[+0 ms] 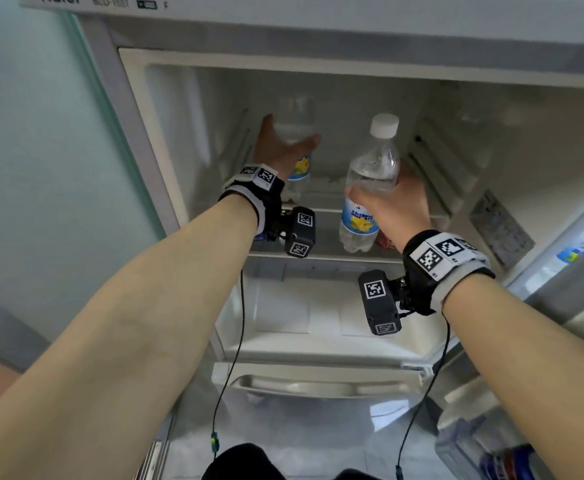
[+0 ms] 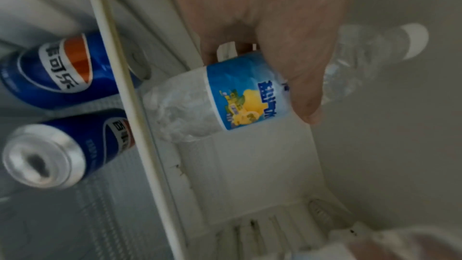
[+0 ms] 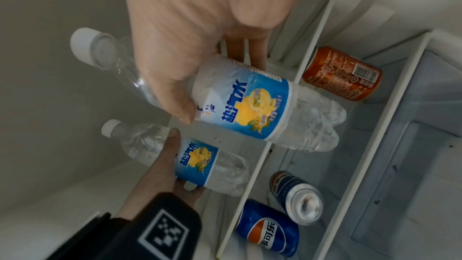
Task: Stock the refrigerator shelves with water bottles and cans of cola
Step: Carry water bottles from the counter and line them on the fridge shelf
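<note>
Two clear water bottles with white caps and blue-and-yellow labels are at the open refrigerator. My left hand grips the left bottle round its shoulder, deep over the upper shelf; whether its base touches the shelf is hidden. In the left wrist view the left hand wraps the left bottle. My right hand holds the right bottle upright, its base in the air in front of the shelf edge. The right wrist view shows the right hand round the right bottle.
On the shelf below stand two blue cola cans and an orange can. Ribbed side walls flank the compartment. A crisper drawer sits underneath. The open door with a stocked bin is at the right.
</note>
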### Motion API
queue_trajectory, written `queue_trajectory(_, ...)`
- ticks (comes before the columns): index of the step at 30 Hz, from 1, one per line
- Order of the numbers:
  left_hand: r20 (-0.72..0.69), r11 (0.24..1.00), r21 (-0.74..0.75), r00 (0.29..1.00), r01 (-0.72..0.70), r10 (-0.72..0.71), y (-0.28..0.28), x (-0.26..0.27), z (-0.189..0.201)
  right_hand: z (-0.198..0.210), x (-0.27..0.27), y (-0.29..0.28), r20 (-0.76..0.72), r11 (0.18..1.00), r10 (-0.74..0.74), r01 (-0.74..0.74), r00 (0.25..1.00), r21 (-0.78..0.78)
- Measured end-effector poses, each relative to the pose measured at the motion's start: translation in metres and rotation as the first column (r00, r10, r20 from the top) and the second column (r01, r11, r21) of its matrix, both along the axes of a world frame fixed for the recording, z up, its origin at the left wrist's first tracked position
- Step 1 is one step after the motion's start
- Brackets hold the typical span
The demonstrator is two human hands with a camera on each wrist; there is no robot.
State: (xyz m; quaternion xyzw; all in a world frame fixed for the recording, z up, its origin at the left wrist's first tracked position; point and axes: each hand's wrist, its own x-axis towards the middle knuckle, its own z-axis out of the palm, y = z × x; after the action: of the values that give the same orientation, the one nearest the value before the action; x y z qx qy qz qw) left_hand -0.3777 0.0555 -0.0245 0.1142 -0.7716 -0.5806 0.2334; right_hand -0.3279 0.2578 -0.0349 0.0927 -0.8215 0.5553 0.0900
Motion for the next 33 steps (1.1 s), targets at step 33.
queue_trajectory(33,0.141,0.989,-0.142,0.988,-0.037,0.058,-0.036,-0.039,-0.018,0.025,-0.092,-0.037,-0.019,0.918,-0.068,0.055,0.998,-0.392)
